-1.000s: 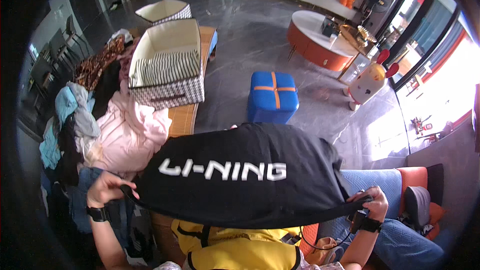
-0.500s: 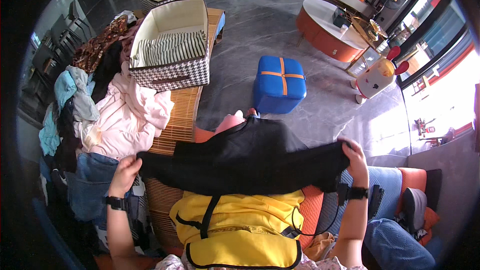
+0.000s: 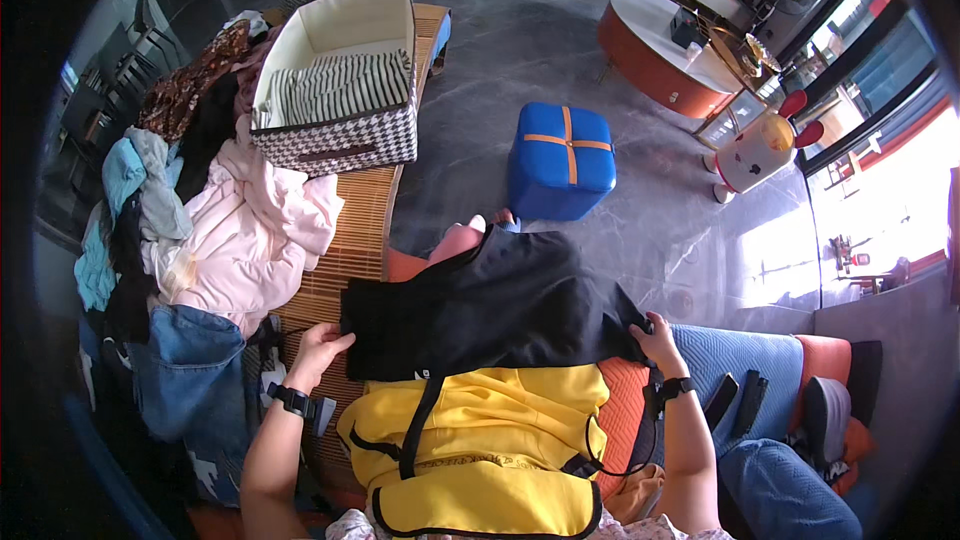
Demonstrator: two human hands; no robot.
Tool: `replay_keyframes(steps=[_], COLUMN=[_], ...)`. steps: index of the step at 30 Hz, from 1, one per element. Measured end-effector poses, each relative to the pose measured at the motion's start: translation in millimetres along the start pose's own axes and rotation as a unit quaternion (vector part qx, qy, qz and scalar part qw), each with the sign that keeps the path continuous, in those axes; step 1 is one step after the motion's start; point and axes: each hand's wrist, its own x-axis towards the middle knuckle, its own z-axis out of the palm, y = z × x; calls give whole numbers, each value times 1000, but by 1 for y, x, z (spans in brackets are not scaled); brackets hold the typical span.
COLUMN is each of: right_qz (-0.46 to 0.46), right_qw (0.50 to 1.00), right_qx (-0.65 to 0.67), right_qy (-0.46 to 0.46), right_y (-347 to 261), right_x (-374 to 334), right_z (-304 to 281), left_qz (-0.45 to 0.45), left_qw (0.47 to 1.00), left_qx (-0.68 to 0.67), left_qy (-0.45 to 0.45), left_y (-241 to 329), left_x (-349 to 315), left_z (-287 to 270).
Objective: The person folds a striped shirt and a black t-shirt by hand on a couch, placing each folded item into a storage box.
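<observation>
A black garment (image 3: 490, 305) lies spread across my lap, its near edge over a yellow bag-like cloth piece (image 3: 470, 405) with black straps. My left hand (image 3: 318, 352) is at the garment's left edge, thumb and fingers pinched together there. At the opposite edge my right hand (image 3: 658, 342) grips a corner of the same black cloth. Both wrists carry black bands.
To the left, a heap of clothes holds a pale pink garment (image 3: 265, 230) and blue jeans (image 3: 187, 365). A houndstooth storage box (image 3: 335, 145) with striped cloth (image 3: 340, 88) inside stands on a bamboo mat (image 3: 350, 210). Ahead is a blue stool (image 3: 562, 165).
Both hands have moved inward. The garment's side parts, stretched out wide before, are now drawn in, so the black cloth is narrower. The view has shifted slightly.
</observation>
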Motion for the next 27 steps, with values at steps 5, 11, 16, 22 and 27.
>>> replay_keyframes(steps=[5, 11, 16, 22, 27], right_qz=[129, 251, 233, 257, 169], right_qw=[988, 967, 960, 942, 917], right_qx=[47, 36, 157, 212, 355], right_qy=[67, 2, -1, 29, 62], right_y=[27, 8, -26, 36, 22], right_x=[-11, -18, -32, -26, -26], right_z=[13, 2, -7, 0, 4], left_qz=[64, -45, -68, -20, -89], left_qw=[989, 938, 930, 993, 915], left_qx=[136, 342, 355, -98, -393], left_qy=[13, -32, -66, -65, -6], left_y=[-24, 1, -72, -15, 21], left_x=[14, -4, 16, -17, -16], left_z=[2, 21, -11, 31, -7])
